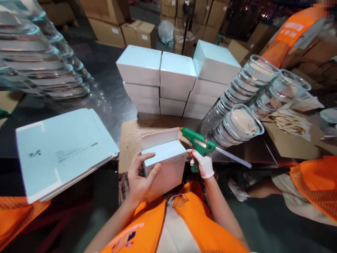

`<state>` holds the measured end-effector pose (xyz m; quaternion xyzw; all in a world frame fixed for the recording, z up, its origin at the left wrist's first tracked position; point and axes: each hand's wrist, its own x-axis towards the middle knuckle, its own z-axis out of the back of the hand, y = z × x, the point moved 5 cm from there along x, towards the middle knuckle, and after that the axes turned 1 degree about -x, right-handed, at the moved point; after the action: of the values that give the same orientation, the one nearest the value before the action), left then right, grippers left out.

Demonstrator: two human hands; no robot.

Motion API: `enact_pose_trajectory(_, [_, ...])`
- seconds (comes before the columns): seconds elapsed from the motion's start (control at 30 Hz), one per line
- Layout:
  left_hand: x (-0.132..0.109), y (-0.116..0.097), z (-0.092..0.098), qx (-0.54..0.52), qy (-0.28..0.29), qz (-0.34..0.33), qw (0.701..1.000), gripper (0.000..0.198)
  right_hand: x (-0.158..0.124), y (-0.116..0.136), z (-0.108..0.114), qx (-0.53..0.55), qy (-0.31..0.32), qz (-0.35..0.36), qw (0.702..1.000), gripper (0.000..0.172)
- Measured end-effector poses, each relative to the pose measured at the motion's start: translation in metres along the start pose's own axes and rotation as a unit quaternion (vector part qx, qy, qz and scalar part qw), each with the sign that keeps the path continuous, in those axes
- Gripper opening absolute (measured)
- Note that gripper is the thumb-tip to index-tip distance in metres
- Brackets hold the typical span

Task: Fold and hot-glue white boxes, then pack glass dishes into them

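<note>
A small white box stands at the table's front edge, its flap raised on the far side. My bare left hand is wrapped around the box's left end, thumb on the near face and fingers over the top. In a white glove, my right hand grips a green glue gun by its handle. The gun's orange nozzle points left, at the right end of the raised flap. A clear glue stick juts from the gun's back. Brown cardboard lies under the box.
Stacked white boxes stand behind the work spot. Flat white cartons lie at left, below tall stacks of clear containers. Clear tubs are stacked at right, near small packets. Other people in orange vests are close by.
</note>
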<state>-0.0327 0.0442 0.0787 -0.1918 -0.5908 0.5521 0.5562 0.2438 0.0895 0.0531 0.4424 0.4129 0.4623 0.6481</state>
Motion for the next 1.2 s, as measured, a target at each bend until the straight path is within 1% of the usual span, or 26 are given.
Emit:
enact_pose_trajectory(0.07, [0.002, 0.0, 0.002, -0.02, -0.006, 0.024, 1.0, 0.029, 0.022, -0.006, -0.01, 0.028, 0.036, -0.04, 0.998, 0.065])
enact_pose_trajectory(0.13, [0.004, 0.0, 0.005, -0.039, -0.013, 0.043, 0.998, 0.03, 0.038, -0.008, -0.011, 0.042, 0.054, -0.057, 0.996, 0.067])
enact_pose_trajectory(0.23, [0.007, 0.0, 0.007, -0.079, -0.009, 0.069, 0.994, 0.033, 0.046, 0.001, 0.007, 0.025, 0.034, -0.024, 0.999, 0.057])
enact_pose_trajectory(0.3, [0.008, 0.0, 0.006, -0.106, 0.007, 0.089, 0.99, 0.036, 0.04, 0.015, 0.02, 0.02, 0.007, 0.008, 1.0, 0.046])
enact_pose_trajectory(0.33, [0.008, 0.001, 0.003, -0.118, 0.019, 0.099, 0.988, 0.038, 0.035, 0.024, 0.022, 0.022, -0.005, 0.022, 0.999, 0.038])
enact_pose_trajectory(0.37, [0.008, 0.0, 0.0, -0.128, 0.033, 0.108, 0.985, 0.04, 0.03, 0.033, 0.021, 0.029, -0.004, 0.035, 0.999, 0.033])
enact_pose_trajectory(0.4, [0.008, 0.0, -0.003, -0.136, 0.049, 0.114, 0.983, 0.043, 0.025, 0.042, 0.014, 0.04, 0.018, 0.042, 0.998, 0.036])
enact_pose_trajectory(0.47, [0.008, -0.002, -0.01, -0.142, 0.079, 0.116, 0.98, 0.046, 0.018, 0.057, -0.007, 0.08, 0.107, 0.038, 0.99, 0.049])
enact_pose_trajectory(0.5, [0.008, -0.002, -0.013, -0.141, 0.09, 0.111, 0.98, 0.046, 0.016, 0.061, -0.018, 0.104, 0.152, 0.029, 0.982, 0.053])
enact_pose_trajectory(0.53, [0.008, -0.003, -0.015, -0.141, 0.099, 0.105, 0.979, 0.046, 0.014, 0.064, -0.026, 0.125, 0.181, 0.021, 0.975, 0.054])
enact_pose_trajectory(0.6, [0.01, -0.002, -0.019, -0.164, 0.101, 0.099, 0.976, 0.04, 0.015, 0.066, -0.029, 0.143, 0.181, 0.026, 0.973, 0.054])
enact_pose_trajectory(0.63, [0.011, 0.0, -0.02, -0.193, 0.095, 0.101, 0.971, 0.037, 0.015, 0.067, -0.027, 0.138, 0.18, 0.05, 0.973, 0.056])
enact_pose_trajectory(0.67, [0.012, 0.002, -0.02, -0.229, 0.086, 0.104, 0.964, 0.037, 0.014, 0.069, -0.023, 0.128, 0.196, 0.086, 0.968, 0.06])
enact_pose_trajectory(0.7, [0.013, 0.004, -0.021, -0.266, 0.075, 0.107, 0.955, 0.04, 0.012, 0.072, -0.02, 0.113, 0.226, 0.13, 0.959, 0.067])
enact_pose_trajectory(0.77, [0.014, 0.009, -0.021, -0.317, 0.06, 0.105, 0.941, 0.052, 0.003, 0.08, -0.016, 0.072, 0.298, 0.217, 0.927, 0.081])
enact_pose_trajectory(0.8, [0.015, 0.01, -0.02, -0.318, 0.063, 0.1, 0.941, 0.052, -0.002, 0.084, -0.014, 0.045, 0.318, 0.253, 0.913, 0.082])
enact_pose_trajectory(0.83, [0.015, 0.01, -0.02, -0.304, 0.075, 0.093, 0.945, 0.048, -0.006, 0.087, -0.013, 0.015, 0.322, 0.283, 0.903, 0.08])
enact_pose_trajectory(0.9, [0.016, 0.009, -0.02, -0.264, 0.103, 0.078, 0.956, 0.035, -0.013, 0.093, -0.016, -0.045, 0.315, 0.327, 0.89, 0.065])
enact_pose_trajectory(0.97, [0.017, 0.006, -0.019, -0.231, 0.123, 0.067, 0.963, 0.033, -0.018, 0.096, -0.021, -0.08, 0.314, 0.356, 0.876, 0.048])
enact_pose_trajectory(1.03, [0.017, 0.002, -0.02, -0.221, 0.122, 0.068, 0.965, 0.033, -0.019, 0.097, -0.025, -0.089, 0.32, 0.372, 0.867, 0.04])
enact_pose_trajectory(1.13, [0.018, -0.002, -0.024, -0.21, 0.126, 0.085, 0.966, 0.031, -0.014, 0.088, -0.025, -0.093, 0.328, 0.371, 0.864, 0.041])
enact_pose_trajectory(1.17, [0.018, -0.003, -0.024, -0.208, 0.129, 0.089, 0.966, 0.03, -0.013, 0.082, -0.022, -0.094, 0.32, 0.362, 0.871, 0.045])
enact_pose_trajectory(1.2, [0.02, -0.002, -0.023, -0.206, 0.124, 0.09, 0.967, 0.029, -0.011, 0.074, -0.019, -0.09, 0.294, 0.351, 0.885, 0.053])
